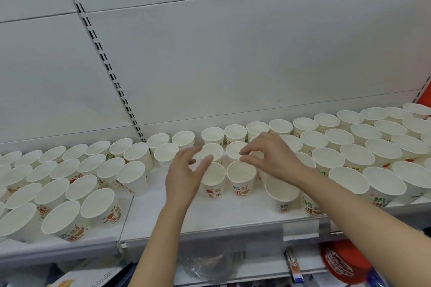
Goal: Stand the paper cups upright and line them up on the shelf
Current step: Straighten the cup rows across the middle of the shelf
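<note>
Many white paper cups with red and green print stand upright in rows on the white shelf (233, 216). My left hand (186, 175) reaches to a middle-row paper cup (213, 150); its forefinger and thumb curl round the left side of the rim. My right hand (272, 158) comes from the right to the neighbouring paper cup (234, 149) and pinches its near-right rim between thumb and forefinger. Two more upright cups (241, 177) stand just in front of these. My right hand hides part of the cups behind it.
Dense rows of cups fill the shelf's left side (70, 182) and right side (361, 154). The white back panel (233, 65) rises right behind the rear row. Below the shelf edge sit a red package (342, 263) and boxes (293, 265).
</note>
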`<state>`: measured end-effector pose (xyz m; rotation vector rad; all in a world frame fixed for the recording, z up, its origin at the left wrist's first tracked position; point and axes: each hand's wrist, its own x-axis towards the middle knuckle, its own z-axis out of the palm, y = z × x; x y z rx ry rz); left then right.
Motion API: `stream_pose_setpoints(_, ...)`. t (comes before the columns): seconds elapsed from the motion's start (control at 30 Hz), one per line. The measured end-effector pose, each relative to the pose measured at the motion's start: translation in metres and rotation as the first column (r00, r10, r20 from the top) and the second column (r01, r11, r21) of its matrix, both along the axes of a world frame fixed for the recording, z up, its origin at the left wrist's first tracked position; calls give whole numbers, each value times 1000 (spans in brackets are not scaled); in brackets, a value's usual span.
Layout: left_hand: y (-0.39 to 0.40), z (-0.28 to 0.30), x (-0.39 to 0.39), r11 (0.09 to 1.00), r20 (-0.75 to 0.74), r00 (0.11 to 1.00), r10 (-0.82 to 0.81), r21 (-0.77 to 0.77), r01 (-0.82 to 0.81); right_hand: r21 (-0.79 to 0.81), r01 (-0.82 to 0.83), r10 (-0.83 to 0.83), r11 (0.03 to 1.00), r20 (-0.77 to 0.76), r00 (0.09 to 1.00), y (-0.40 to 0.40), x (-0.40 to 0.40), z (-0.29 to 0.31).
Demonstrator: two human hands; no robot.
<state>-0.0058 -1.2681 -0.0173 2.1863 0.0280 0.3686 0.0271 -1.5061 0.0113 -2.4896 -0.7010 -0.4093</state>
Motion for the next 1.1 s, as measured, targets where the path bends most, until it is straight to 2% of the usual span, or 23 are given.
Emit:
stream_pose_setpoints(0.07,2,12,18,984,-19,991,136,120,-133,-40,138,-137,990,21,990,0,23,5)
stream_pose_setpoints(0.13,1,17,39,957,-97,976,195,238,-167,-172,238,-239,956,14,971,5,45,8)
stream_pose_setpoints(0.27,-3,11,66,947,-225,948,226,278,-160,-390,306,-330,868,6,944,18,69,5)
stream_pose_setpoints(0.4,-7,3,73,939,-212,943,256,285,-191,-465,322,-353,824,23,935,23,76,-4)
stream_pose_setpoints(0.7,-14,0,74,947,-183,946,267,233,-222,-357,390,-402,849,45,915,20,82,-19)
stream_pose_setpoints(0.8,-9,4,56,953,-152,952,267,191,-237,-237,374,-381,897,14,924,17,71,-10)
stream_pose_setpoints(0.87,-1,2,37,957,-123,953,278,126,-262,-102,318,-322,942,-22,946,11,55,-1)
stream_pose_setpoints(0.93,7,-6,15,963,-100,958,267,55,-263,5,192,-191,981,-49,980,5,28,5)
stream_pose_setpoints(1.03,5,-17,-5,973,-152,965,215,-55,-225,-37,1,-1,999,-5,1000,2,-20,2)
stream_pose_setpoints(1.1,-2,-18,-6,975,-166,964,207,-43,-217,-134,-37,46,990,62,997,6,-37,-8)
